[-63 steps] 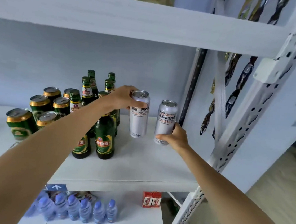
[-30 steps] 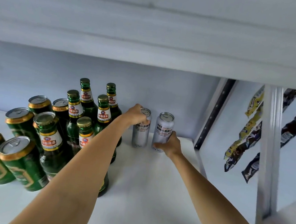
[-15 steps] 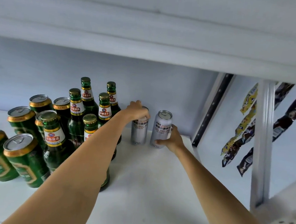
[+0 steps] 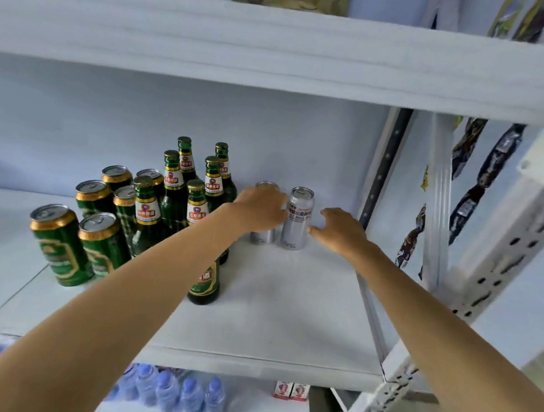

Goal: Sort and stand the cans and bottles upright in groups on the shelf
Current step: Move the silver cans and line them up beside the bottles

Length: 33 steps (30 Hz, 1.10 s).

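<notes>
Two tall silver cans stand upright side by side at the back right of the white shelf (image 4: 287, 310). My left hand (image 4: 260, 209) wraps around the left silver can (image 4: 261, 237) and hides most of it. My right hand (image 4: 341, 230) hovers just right of the right silver can (image 4: 297, 218), fingers spread, with the thumb close to the can's lower side. To the left stands a cluster of several green glass bottles (image 4: 174, 193). Further left is a group of several green and gold cans (image 4: 59, 245), all upright.
The upper shelf board (image 4: 279, 47) hangs low overhead. A perforated white upright (image 4: 504, 261) and a black rail (image 4: 380, 169) bound the right side. Snack packets (image 4: 466, 204) hang beyond. Below are water bottles (image 4: 176, 392) and small red boxes (image 4: 291, 391).
My right hand has let go of the right silver can and drawn back a little to the right. My left hand stays on the left can. The camera has pulled back and lowered.
</notes>
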Tool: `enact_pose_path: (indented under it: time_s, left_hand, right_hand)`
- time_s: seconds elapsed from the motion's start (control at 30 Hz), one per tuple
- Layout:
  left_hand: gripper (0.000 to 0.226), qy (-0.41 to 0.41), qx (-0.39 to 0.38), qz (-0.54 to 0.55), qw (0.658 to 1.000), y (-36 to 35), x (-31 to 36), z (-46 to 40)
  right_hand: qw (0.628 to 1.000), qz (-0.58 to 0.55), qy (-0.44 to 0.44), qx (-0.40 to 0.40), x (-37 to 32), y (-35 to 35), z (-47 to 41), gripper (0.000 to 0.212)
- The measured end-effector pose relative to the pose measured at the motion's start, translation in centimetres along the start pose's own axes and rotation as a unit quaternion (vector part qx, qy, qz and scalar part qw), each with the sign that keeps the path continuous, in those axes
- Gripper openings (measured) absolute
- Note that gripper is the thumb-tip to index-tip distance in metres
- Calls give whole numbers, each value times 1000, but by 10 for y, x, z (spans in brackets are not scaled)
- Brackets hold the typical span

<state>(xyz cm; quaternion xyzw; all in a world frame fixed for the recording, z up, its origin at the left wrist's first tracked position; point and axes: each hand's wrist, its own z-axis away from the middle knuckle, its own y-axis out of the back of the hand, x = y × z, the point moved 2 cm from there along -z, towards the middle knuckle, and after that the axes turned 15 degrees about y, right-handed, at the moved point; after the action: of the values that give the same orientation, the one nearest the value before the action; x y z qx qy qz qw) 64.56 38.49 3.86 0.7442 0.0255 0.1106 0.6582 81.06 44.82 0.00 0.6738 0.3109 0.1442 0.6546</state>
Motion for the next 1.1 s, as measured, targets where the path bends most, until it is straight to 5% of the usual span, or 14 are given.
enact_pose_path:
  time_s: [0.43,0.8,1.1]
  left_hand:
    - [32,-52,-43,66,996,17,-68,138]
    - [39,-4,-43,24,999,51,-248,254]
    - [41,80,-22,-28,996,63,-407,289]
  right_hand:
    - [999,34,-11,-15,-98,-3,110,61]
    - [999,-9,39,-13,-300,-44,156,49]
    - [992,-16,122,-40,-450,-92,85,52]
